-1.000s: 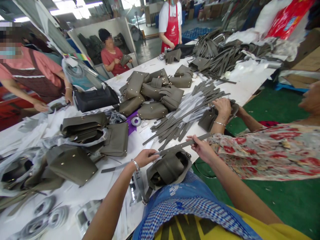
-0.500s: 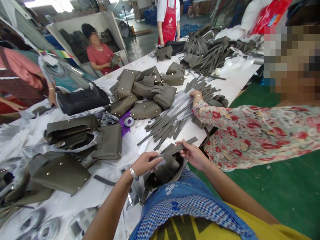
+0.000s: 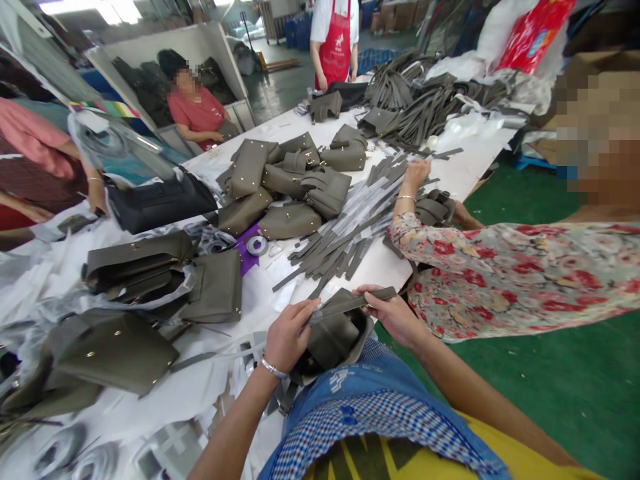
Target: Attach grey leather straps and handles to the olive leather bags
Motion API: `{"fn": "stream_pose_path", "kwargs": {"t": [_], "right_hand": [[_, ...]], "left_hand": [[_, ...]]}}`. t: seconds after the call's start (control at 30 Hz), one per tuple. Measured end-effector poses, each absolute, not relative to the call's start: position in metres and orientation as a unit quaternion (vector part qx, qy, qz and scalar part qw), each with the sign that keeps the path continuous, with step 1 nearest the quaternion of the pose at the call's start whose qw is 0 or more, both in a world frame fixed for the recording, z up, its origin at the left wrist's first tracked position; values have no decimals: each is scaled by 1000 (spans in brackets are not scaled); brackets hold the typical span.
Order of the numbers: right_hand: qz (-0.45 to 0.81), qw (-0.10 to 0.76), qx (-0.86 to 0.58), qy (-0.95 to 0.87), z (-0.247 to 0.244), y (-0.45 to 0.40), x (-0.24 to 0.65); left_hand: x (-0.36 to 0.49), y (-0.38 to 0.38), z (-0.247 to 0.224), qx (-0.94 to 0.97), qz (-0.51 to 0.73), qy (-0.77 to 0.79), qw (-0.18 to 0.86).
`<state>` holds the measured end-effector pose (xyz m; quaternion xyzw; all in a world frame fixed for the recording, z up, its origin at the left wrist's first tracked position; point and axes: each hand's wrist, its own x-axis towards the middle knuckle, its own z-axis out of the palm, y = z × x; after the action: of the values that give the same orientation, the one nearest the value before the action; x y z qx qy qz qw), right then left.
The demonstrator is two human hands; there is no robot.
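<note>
A grey-green strap stretches between my two hands above an open olive bag at the front of my apron. My left hand, with a silver bracelet at the wrist, pinches the strap's left end. Near its right end, my right hand grips the strap between thumb and fingers. Just beyond my hands, a pile of loose straps lies on the white table.
Olive bags are heaped mid-table; more bags and plastic rolls lie at left. A person in a floral sleeve stands close on my right, one hand over the straps. Other people are across the table.
My left hand has turned and its fingers have closed more over the strap's end. The strap lies slightly lower at its right end. The neighbour's hand has moved up and right over the pile.
</note>
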<state>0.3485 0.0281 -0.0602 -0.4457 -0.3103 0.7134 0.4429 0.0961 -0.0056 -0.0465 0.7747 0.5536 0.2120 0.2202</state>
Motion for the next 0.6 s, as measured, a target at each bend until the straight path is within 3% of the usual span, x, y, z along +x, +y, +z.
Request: {"fn": "stream_pose_path", "kwargs": {"t": [0.23, 0.6], "right_hand": [[703, 422, -468, -330, -70, 29, 351], [740, 371, -443, -345, -68, 17, 321]], "left_hand": [[99, -8, -53, 705, 187, 555, 401], [141, 9, -57, 663, 223, 538, 471]]}}
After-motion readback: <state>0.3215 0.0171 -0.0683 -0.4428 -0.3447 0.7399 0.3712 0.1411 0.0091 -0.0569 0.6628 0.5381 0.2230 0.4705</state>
